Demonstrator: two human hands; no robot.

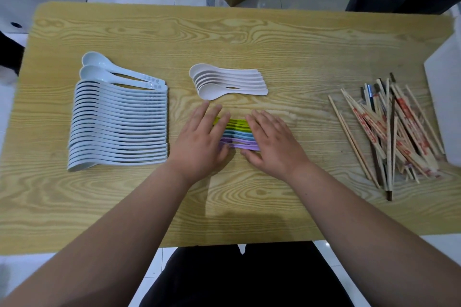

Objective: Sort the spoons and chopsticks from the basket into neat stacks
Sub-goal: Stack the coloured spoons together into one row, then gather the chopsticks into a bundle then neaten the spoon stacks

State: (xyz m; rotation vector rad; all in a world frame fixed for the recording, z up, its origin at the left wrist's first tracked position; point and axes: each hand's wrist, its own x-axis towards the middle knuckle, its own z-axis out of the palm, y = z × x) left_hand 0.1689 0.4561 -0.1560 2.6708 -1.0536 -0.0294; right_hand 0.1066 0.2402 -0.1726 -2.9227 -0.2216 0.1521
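Head view over table (249, 32): at left, long nested row of white spoons (119, 127); at right, chopsticks (389, 132) heaped loose and crossed; at centre, small stack of pale spoons (229, 82); just nearer, coloured spoons (237, 132), sandwiched between left hand (199, 142) and right hand (274, 142), fingers flat and straight, pressing, gripping nothing. Seemingly squaring up that stack. Next, probably: gather chopsticks, align ends into one bundle.

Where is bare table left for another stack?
Free: the far strip of table behind every pile, and the gap between the white spoons and the chopsticks. Crowded: the blue spoons fill the left; left hand and right hand rest on the coloured spoons at centre.
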